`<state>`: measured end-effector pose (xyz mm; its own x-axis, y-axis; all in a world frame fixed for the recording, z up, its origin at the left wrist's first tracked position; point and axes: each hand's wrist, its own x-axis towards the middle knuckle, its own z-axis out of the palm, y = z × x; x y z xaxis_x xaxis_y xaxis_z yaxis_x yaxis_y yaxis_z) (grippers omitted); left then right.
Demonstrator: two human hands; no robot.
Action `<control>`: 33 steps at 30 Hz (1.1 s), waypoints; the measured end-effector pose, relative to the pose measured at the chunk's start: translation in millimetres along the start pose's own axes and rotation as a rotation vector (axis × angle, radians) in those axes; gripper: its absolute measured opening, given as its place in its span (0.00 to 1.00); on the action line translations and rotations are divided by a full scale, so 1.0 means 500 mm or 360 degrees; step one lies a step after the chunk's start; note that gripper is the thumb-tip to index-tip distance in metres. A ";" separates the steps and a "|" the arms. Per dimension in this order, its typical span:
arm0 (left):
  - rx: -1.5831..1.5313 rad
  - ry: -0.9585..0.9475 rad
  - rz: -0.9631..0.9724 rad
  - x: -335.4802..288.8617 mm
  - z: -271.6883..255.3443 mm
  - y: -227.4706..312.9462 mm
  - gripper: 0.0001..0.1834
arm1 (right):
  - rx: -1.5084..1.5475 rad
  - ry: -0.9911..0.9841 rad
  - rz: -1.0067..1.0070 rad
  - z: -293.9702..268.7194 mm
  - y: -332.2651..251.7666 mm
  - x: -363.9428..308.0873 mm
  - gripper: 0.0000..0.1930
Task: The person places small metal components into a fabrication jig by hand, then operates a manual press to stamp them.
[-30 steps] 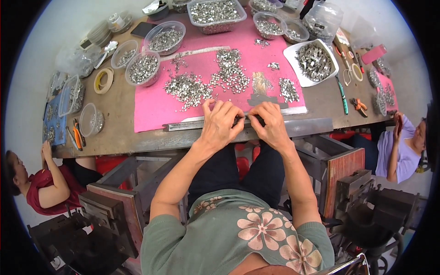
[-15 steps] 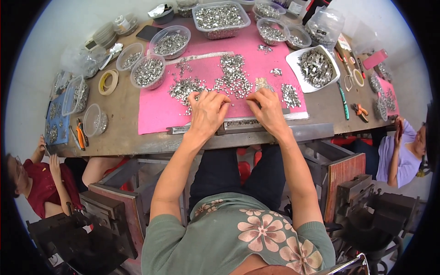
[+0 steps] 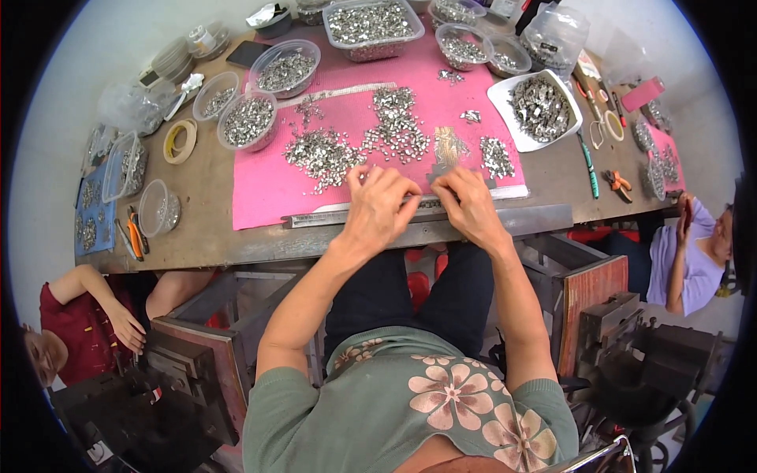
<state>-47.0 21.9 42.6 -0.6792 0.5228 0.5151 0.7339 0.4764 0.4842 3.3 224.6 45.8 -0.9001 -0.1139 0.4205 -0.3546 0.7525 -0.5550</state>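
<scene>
My left hand point(image 3: 380, 206) is over a narrow metal rail point(image 3: 323, 218) along the near edge of the pink mat point(image 3: 264, 197). Its thumb and forefinger are pinched together; anything between them is too small to make out. Close by on the right, my right hand point(image 3: 471, 206) also has its fingers drawn together above the rail, and their tips are partly hidden. Small shiny metal pieces lie beyond the hands in a left pile point(image 3: 323, 158), a middle pile point(image 3: 397, 126) and a right pile point(image 3: 497, 158). A beige patch point(image 3: 449, 146) lies just past my right hand.
Round tubs point(image 3: 249, 122) and a large rectangular tub point(image 3: 373, 30) of metal pieces stand behind. At right are a white dish point(image 3: 544, 110), a green pen point(image 3: 589, 165) and orange pliers point(image 3: 617, 186). Tape point(image 3: 180, 142) lies left. Co-workers sit at both sides.
My left hand has moved right and slightly nearer to me, closer to the right hand. My right hand has come slightly nearer to me. The person at left has leaned and lowered an arm.
</scene>
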 end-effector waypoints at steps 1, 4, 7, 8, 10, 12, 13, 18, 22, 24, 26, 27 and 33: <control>-0.0045 -0.0003 0.0007 -0.006 0.007 0.012 0.05 | 0.0041 -0.0024 0.0038 -0.006 -0.005 -0.013 0.02; -0.0064 -0.0006 0.0021 -0.014 0.026 0.029 0.07 | 0.0017 0.0092 -0.0054 -0.003 -0.007 -0.031 0.02; -0.0052 0.0008 0.0011 -0.017 0.035 0.032 0.07 | -0.0024 0.0138 -0.0077 0.003 -0.013 -0.038 0.02; -0.0041 0.0021 0.0012 -0.019 0.037 0.032 0.07 | -0.0024 0.0143 -0.0082 0.001 -0.012 -0.035 0.02; -0.0030 0.0033 0.0017 -0.020 0.036 0.033 0.08 | 0.0061 0.0071 -0.0018 -0.006 -0.009 -0.031 0.02; -0.0074 0.0055 -0.0014 -0.021 0.030 0.032 0.07 | 0.0058 0.0120 0.0016 0.005 0.007 -0.010 0.02; -0.0074 0.0052 -0.0013 -0.022 0.026 0.031 0.07 | 0.0056 0.0164 0.0052 0.011 0.014 0.004 0.03; -0.0021 0.0139 -0.0162 -0.028 0.006 0.028 0.05 | -0.0159 0.0201 0.0098 0.060 0.031 0.074 0.05; -0.0028 0.0090 -0.0130 -0.040 0.014 0.027 0.05 | -0.0296 0.0210 0.0079 0.076 0.043 0.079 0.05; -0.0029 0.0101 -0.0102 -0.041 0.019 0.026 0.06 | -0.0350 0.0229 0.0046 0.066 0.045 0.069 0.04; -0.0013 0.0099 -0.0104 -0.045 0.024 0.023 0.05 | -0.0226 0.0202 0.0000 0.041 0.027 0.046 0.03; 0.0004 0.0095 -0.0100 -0.046 0.025 0.022 0.05 | -0.0223 0.0193 -0.0005 0.028 0.017 0.034 0.03; 0.0073 0.0096 -0.0114 -0.042 0.037 0.028 0.05 | -0.0065 0.0114 -0.0019 -0.011 -0.012 -0.028 0.02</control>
<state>-22.4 30.7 25.6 -0.7280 0.4437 0.5226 0.6823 0.5435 0.4890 19.6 225.2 47.1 -0.8748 -0.0775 0.4782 -0.3533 0.7774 -0.5204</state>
